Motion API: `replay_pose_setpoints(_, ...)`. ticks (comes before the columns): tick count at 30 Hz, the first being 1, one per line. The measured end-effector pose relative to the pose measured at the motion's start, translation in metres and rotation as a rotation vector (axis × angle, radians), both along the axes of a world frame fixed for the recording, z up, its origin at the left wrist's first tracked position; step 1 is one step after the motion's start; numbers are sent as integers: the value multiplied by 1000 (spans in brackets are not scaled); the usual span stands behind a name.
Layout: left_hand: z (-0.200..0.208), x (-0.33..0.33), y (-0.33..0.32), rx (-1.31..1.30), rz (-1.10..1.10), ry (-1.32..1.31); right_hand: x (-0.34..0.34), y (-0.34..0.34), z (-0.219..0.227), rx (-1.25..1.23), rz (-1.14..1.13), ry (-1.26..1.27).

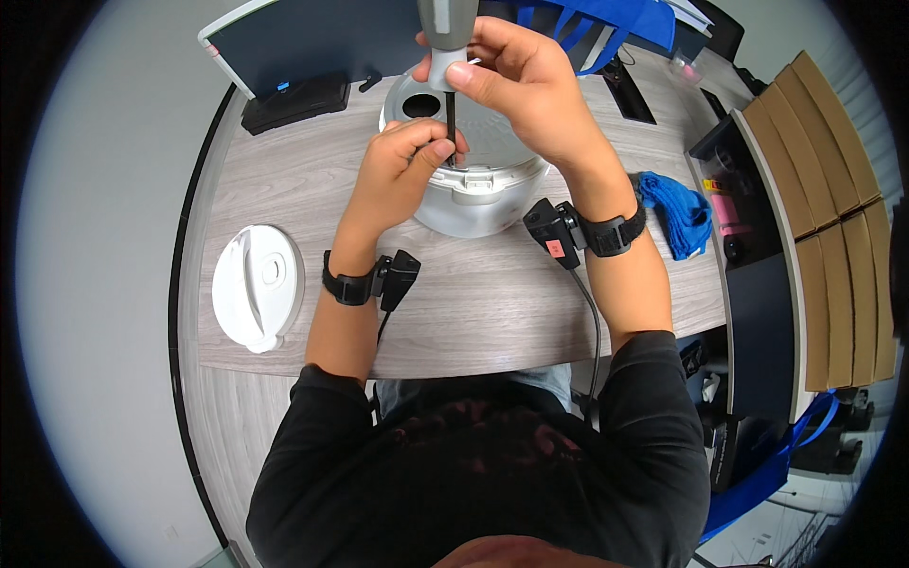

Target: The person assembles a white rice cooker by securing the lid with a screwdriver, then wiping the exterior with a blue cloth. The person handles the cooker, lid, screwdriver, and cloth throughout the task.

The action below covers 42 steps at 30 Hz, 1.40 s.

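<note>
Right hand (516, 80) gripped the grey screwdriver (447, 38) handle, shaft upright over the white cooker (473, 194) mid-table (473, 303). Left hand (402, 170) pinched the shaft near its tip. White lid (256, 284) lay well apart, left.

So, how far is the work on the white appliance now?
Done: a white round cover already lies apart on the table, left of the white appliance. In hand: the right hand holds a grey-handled screwdriver upright, and the left hand steadies its shaft at the appliance's top rim. Left: the grey top plate still sits on the body; how many screws remain cannot be seen.
</note>
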<state>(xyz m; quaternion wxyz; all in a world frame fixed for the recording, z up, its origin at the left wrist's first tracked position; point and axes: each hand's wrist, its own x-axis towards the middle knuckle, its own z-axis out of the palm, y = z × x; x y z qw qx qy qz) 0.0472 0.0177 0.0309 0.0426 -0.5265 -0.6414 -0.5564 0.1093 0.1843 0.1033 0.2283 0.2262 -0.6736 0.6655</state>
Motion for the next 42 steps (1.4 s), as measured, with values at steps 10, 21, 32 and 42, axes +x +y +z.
replay_pose_setpoints(10, -5, -1, -1, 45, -70, -93, 0, -6, -2, 221, -269, 103)
replay_pose_setpoints(21, -7, -3, -3, 44, -91, -147, 7, -10, -3, 216, -324, 135)
replay_pose_setpoints(32, -5, -11, -24, 17, 5, 80, 24, -8, 1, 52, -308, 94)
replay_pose_setpoints(42, -17, -47, -55, -172, 60, 106, 62, -14, -76, 299, -463, -71)
